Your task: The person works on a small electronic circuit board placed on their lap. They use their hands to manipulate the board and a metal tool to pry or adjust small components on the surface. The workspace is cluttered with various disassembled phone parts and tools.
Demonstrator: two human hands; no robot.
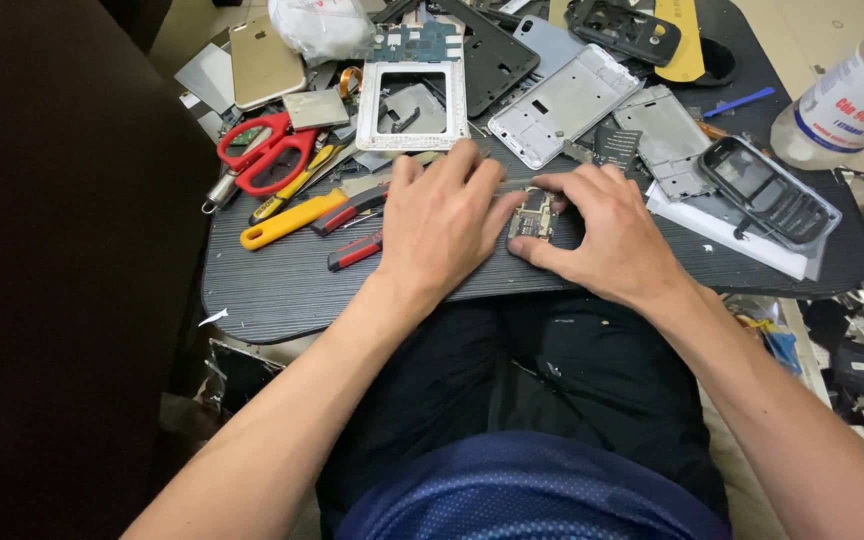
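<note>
The person sits with a dark oval tabletop (pixel 282 290) across the lap, both hands resting near its middle. Between them lies a small circuit board (pixel 532 216) with gold-coloured contacts, flat on the dark surface. The right hand (pixel 607 235) pinches the board's right edge, thumb at its lower corner and forefinger curled over its top. The left hand (pixel 442 220) lies palm down just beside the board, its fingers spread and loose, the thumb touching the board's left side; it grips nothing.

Left of the left hand lie a yellow-handled tool (pixel 287 222) and two red-and-black handled tools (pixel 352 210), and beyond them red-handled scissors (pixel 267 152). Behind the hands, at the far edge, stand a white phone frame (pixel 412 105) with a rectangular opening, a silver phone midframe (pixel 564 103) tilted to the right, and a gold phone back (pixel 264 62).

To the right, a dark grey keypad phone housing (pixel 767 190) rests on a flat white sheet (pixel 742 238). At the upper right corner a clear plastic bottle (pixel 852 100) lies tilted, carrying a white label with blue print and a red band; its text is not legible enough to tell more. A crumpled clear plastic bag (pixel 320 25) sits at the top, near a green circuit board (pixel 414 42).
</note>
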